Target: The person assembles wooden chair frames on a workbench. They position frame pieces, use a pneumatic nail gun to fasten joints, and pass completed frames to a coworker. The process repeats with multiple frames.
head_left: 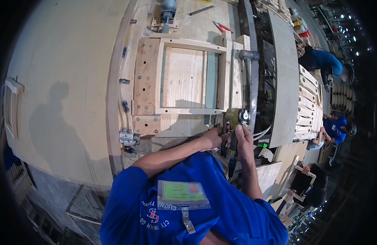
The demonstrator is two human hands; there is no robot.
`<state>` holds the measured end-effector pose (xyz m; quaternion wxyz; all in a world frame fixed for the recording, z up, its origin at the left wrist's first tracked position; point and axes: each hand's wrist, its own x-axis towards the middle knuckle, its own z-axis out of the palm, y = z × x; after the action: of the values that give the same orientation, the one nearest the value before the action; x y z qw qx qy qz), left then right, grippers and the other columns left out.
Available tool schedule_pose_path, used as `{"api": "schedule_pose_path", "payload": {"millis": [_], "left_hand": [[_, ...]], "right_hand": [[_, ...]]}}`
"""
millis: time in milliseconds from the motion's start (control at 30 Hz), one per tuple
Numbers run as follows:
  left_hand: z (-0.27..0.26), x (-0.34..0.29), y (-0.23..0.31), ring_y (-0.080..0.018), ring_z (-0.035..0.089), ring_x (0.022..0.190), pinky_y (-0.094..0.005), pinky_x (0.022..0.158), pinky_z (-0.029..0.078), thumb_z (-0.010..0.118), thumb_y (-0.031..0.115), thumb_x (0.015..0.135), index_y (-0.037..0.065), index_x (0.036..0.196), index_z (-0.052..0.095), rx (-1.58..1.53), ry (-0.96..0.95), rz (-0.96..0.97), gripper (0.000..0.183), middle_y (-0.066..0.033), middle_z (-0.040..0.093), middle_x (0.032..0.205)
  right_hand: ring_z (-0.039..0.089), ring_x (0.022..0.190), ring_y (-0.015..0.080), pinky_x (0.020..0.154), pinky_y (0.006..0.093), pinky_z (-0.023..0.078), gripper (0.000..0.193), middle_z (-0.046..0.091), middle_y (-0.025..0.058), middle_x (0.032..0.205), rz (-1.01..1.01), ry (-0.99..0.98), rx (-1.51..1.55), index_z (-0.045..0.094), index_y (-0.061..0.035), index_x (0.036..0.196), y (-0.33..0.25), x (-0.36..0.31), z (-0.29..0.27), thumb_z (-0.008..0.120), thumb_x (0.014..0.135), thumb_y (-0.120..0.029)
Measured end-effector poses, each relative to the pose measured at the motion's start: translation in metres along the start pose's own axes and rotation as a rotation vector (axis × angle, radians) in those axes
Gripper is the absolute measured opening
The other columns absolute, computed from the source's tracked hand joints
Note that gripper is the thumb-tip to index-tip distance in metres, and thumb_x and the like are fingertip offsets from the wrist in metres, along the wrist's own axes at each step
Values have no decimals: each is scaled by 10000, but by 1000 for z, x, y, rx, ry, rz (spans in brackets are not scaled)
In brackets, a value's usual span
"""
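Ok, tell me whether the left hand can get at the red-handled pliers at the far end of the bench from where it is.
Probably not without leaning in. The left hand sits by the pneumatic tool at the near edge, while the red-handled pliers lie beyond the clamped wooden frame, across the whole jig.

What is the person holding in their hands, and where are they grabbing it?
The right hand grips a yellow-green air tool by its dark handle, just below the head. The left hand rests beside it at the wooden frame's corner; what it grips cannot be told.
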<state>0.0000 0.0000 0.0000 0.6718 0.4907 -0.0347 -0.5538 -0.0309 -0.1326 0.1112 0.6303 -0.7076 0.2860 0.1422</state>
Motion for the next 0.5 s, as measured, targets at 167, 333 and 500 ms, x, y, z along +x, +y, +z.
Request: {"api": "schedule_pose_path", "payload": {"millis": [167,333,500], "left_hand": [[-3,-7,28,-104,641,803,-296,699,523,564,297,1134,68,1155,680,-38,39,94,257,-19,705,853],[-24,11,75,-96,609,743,-295,654,487,578,288,1117,71,1027,702,-28,315,303,265,-10,691,831],[-60,54,123,-111,603,784,-316,697,484,616,273,1093,28,1027,688,-118,507,409,264,-38,685,851]], "right_hand": [[577,585,116,552,284,479,346,609,23,753,-56,28,77,645,-28,1044,-17,13,-1,569,1137,-353],[578,579,128,536,303,478,302,558,16,710,-180,8,75,595,-65,942,-64,71,10,564,1136,-294],[599,598,135,536,306,490,304,583,22,775,-245,-23,134,618,-56,1007,-107,150,23,588,1122,-335]]}}
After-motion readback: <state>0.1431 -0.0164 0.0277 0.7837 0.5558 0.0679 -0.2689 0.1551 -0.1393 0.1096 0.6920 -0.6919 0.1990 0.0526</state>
